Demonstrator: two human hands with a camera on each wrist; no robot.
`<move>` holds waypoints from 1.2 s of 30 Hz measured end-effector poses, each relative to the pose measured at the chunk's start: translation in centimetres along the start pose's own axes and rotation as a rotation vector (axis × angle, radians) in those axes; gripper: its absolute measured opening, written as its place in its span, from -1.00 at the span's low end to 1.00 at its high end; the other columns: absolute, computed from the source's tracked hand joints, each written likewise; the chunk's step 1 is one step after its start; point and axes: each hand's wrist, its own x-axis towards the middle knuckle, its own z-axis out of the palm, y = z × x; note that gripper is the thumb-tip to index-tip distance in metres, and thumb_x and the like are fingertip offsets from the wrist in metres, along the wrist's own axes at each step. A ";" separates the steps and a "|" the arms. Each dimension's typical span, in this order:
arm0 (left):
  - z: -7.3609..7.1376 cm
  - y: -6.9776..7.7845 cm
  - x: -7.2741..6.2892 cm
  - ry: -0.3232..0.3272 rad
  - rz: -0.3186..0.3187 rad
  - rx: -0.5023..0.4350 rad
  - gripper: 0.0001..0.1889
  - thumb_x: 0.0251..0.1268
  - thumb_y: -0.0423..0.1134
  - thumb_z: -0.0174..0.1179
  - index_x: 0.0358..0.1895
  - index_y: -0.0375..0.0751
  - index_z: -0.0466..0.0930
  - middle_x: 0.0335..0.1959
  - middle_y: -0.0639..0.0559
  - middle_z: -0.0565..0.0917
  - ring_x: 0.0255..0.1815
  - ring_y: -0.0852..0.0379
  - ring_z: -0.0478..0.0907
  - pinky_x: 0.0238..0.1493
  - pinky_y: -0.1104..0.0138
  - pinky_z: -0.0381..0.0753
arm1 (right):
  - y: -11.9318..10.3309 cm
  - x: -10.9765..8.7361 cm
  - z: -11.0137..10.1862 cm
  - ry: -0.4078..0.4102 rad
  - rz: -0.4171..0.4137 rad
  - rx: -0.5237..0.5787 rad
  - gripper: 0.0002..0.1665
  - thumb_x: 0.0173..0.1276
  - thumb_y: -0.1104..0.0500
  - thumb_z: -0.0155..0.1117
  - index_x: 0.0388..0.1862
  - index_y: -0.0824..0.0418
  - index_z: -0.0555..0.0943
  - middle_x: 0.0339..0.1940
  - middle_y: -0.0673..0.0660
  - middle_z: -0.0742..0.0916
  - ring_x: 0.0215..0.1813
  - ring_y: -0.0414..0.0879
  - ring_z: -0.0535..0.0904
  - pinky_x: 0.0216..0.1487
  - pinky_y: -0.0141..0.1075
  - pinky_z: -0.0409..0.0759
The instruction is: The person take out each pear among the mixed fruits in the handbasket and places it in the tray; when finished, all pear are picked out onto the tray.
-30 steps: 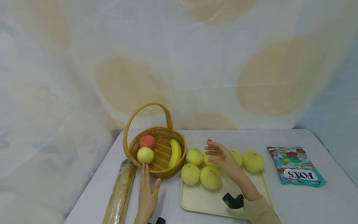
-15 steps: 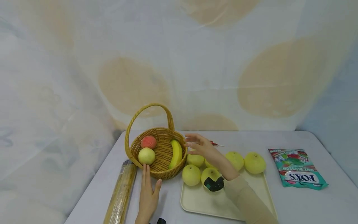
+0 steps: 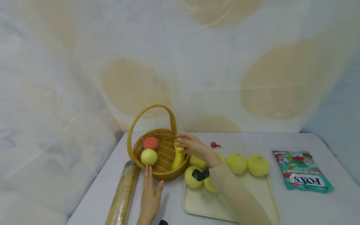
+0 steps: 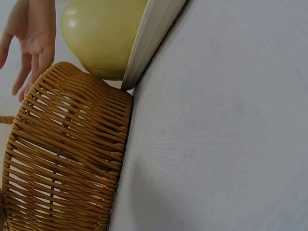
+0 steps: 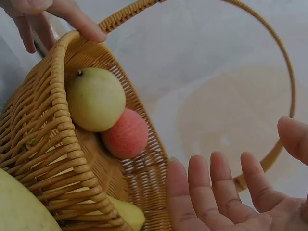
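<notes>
A wicker basket (image 3: 166,177) with a tall hoop handle holds a peach (image 3: 151,143), a pale green round fruit (image 3: 149,157) and a banana (image 3: 178,158). My left hand (image 3: 151,198) has its straight fingers on the basket's front rim; in the right wrist view, a left fingertip (image 5: 94,32) rests on that rim. At the basket's right side, my right hand (image 3: 197,149) hovers above the rim near the banana's upper end, fingers spread and holding nothing. In the left wrist view the right hand (image 4: 36,41) shows beyond the basket wall.
Right of the basket, several yellow-green round fruits (image 3: 258,165) sit on and around a cream tray (image 3: 203,211). A red lollipop (image 3: 214,144) lies behind them. A FOX'S candy bag (image 3: 303,172) lies at the right, a long plastic-wrapped bundle (image 3: 122,192) at the left.
My right hand has moved left from above the tray fruits to the basket's right rim, uncovering the lollipop. My left hand has stayed at the front rim.
</notes>
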 end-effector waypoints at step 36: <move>0.1 0.0 0.0 0.010 0.003 -0.012 -0.23 0.44 -0.14 0.09 0.55 -0.26 -0.10 0.60 -0.18 -0.13 0.55 -0.29 -0.03 0.41 -0.23 0.12 | 3.4 7.2 1.3 0.055 0.240 0.158 -0.31 0.50 0.03 0.06 0.48 0.26 0.17 0.46 0.34 0.34 0.46 0.24 0.26 0.41 0.09 0.33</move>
